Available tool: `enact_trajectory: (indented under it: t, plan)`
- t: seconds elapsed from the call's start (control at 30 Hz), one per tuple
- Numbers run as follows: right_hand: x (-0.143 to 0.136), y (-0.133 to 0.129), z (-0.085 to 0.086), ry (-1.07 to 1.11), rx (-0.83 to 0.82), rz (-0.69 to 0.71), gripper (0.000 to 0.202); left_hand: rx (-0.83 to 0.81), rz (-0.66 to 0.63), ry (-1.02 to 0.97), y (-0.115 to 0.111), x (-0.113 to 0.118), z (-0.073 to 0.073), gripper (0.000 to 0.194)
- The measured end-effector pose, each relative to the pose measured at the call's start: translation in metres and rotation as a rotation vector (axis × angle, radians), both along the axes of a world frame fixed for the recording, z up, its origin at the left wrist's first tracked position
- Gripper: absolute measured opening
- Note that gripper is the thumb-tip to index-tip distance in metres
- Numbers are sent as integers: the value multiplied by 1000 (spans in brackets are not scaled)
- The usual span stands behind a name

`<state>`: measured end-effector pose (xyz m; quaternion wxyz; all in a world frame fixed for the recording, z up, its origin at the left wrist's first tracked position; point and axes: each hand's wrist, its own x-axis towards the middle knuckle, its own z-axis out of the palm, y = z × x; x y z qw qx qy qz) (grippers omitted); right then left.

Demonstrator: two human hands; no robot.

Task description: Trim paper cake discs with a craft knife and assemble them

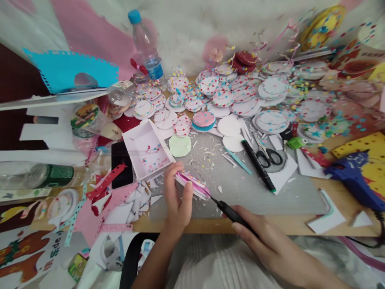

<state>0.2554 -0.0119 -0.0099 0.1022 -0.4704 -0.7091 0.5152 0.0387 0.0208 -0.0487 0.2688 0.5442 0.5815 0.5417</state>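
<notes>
Between its thumb and fingers, my left hand (pixel 177 202) holds a layered white paper disc (pixel 197 192) on edge, tilted, with a pink rim and coloured dots on its face. My right hand (pixel 264 237) is closed round a black-handled tool (pixel 234 214) with a thin dark shaft; its exact kind is unclear. The tool's tip meets or nearly meets the disc's pink rim at the right end. Just behind my left hand stands a white open box (pixel 150 170) with small pink, red and blue dots inside. A pale green paper round (pixel 179 145) lies beside the box.
A grey cutting mat (pixel 207 148) carries paper scraps, a black marker (pixel 258 165) and scissors (pixel 268 154). Dotted paper rounds (pixel 222 97) crowd the back. A blue glue gun (pixel 357 176) lies right, a phone (pixel 120 160) left. A plastic bottle (pixel 147 48) stands behind.
</notes>
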Motion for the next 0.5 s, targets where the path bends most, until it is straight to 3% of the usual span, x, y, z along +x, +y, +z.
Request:
enact_trajectory:
  t: [0.1, 0.33, 0.43, 0.5]
  plan:
    - [-1, 1, 0, 1, 2, 22, 33, -23, 63, -80, 4, 3, 0, 17]
    - [1, 14, 7, -11, 15, 75, 32, -255, 102, -462, 9, 7, -7, 21]
    - [0, 13, 4, -13, 14, 71, 31, -225, 156, -405, 9, 5, -6, 24]
    - [-1, 11, 2, -12, 2, 71, 31, -101, 198, -283, 8, 4, -4, 25]
